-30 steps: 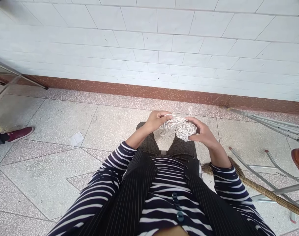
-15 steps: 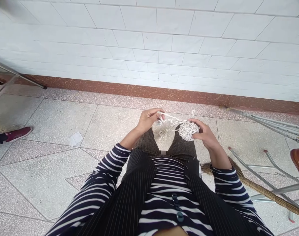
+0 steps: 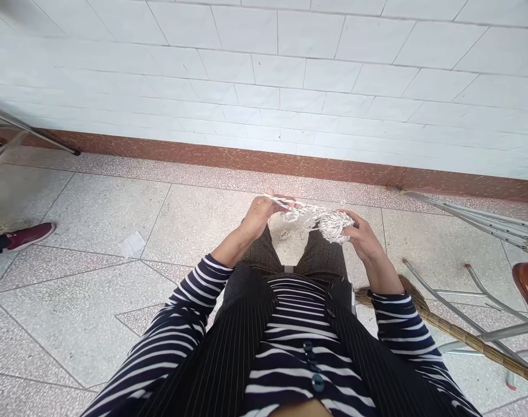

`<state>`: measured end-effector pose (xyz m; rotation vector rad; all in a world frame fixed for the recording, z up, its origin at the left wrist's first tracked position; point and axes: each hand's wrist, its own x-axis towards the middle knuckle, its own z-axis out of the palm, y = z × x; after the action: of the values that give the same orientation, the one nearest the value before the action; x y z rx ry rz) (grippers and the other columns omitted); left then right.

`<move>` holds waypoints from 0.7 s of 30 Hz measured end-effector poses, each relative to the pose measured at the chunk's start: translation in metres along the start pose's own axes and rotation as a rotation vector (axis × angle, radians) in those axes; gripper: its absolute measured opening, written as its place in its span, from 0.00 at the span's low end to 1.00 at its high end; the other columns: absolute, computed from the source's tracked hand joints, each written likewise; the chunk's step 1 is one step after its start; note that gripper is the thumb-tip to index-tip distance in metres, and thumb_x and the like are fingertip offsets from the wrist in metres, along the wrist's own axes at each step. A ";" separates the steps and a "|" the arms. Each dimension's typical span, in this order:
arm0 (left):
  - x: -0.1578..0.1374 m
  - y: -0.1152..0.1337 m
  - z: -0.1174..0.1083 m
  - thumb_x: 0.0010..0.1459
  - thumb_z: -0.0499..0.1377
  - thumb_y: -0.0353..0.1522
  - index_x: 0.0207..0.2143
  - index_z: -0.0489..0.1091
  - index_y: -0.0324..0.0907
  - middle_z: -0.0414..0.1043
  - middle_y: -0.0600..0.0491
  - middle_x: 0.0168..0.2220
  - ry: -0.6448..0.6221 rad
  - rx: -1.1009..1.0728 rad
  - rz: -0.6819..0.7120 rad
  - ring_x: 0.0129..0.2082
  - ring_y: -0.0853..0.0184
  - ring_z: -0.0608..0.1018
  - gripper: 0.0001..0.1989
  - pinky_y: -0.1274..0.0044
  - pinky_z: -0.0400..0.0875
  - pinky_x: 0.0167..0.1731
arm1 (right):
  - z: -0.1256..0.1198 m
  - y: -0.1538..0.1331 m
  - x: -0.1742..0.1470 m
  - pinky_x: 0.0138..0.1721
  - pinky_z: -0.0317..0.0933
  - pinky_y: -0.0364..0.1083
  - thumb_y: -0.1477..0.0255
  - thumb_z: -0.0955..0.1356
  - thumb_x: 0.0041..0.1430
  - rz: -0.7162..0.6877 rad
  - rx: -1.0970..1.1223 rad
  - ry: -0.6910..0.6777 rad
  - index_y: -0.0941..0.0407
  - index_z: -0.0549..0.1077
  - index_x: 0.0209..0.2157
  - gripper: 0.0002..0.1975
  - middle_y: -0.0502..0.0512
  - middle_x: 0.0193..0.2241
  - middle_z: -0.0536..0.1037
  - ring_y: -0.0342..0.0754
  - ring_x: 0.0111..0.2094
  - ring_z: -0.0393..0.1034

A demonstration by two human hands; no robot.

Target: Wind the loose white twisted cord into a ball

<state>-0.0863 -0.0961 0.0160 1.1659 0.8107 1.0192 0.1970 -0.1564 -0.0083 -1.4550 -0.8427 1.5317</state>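
Note:
My right hand [image 3: 362, 236] grips a round ball of white cord [image 3: 333, 226] from its right side, above my knees. Loose strands [image 3: 305, 209] run from the ball across to my left hand [image 3: 260, 215]. There the cord passes over the index finger and under the thumb, and the fingers are closed on it. Between the hands the strands look looped and tangled. Some small pale scraps [image 3: 285, 233] show on the floor between my knees.
A straw broom [image 3: 455, 335] lies at the right, beside a metal-legged chair [image 3: 485, 295]. Folded metal poles [image 3: 464, 214] lean near the wall [image 3: 290, 81]. At the left are another person's red shoe [image 3: 32, 236] and a white paper [image 3: 132, 244] on the floor.
My left hand has turned a little, so the cord now lies over its index finger. The ball has shifted slightly right and up with my right hand.

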 end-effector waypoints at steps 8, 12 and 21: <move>-0.008 0.010 -0.004 0.67 0.59 0.42 0.41 0.81 0.43 0.77 0.43 0.55 -0.338 0.485 0.228 0.58 0.57 0.76 0.15 0.63 0.67 0.61 | 0.010 0.008 0.004 0.20 0.63 0.45 0.72 0.72 0.37 0.087 0.201 -0.151 0.56 0.78 0.41 0.23 0.54 0.32 0.79 0.46 0.26 0.68; -0.017 0.010 0.007 0.70 0.54 0.32 0.47 0.80 0.45 0.78 0.45 0.53 -0.417 0.756 0.427 0.55 0.59 0.77 0.14 0.62 0.68 0.59 | 0.007 0.016 0.007 0.29 0.70 0.51 0.65 0.71 0.43 0.103 0.282 -0.156 0.53 0.77 0.40 0.19 0.57 0.36 0.81 0.54 0.35 0.74; -0.037 -0.025 -0.039 0.58 0.54 0.19 0.39 0.80 0.41 0.79 0.48 0.34 -0.619 1.426 0.241 0.34 0.63 0.79 0.17 0.73 0.72 0.43 | -0.012 0.018 -0.008 0.61 0.63 0.68 0.46 0.68 0.48 0.028 0.373 -0.200 0.46 0.70 0.58 0.37 0.56 0.59 0.76 0.63 0.65 0.64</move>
<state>-0.1299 -0.1194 -0.0176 2.6522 0.8606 0.0415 0.2060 -0.1723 -0.0223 -1.0604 -0.6085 1.7669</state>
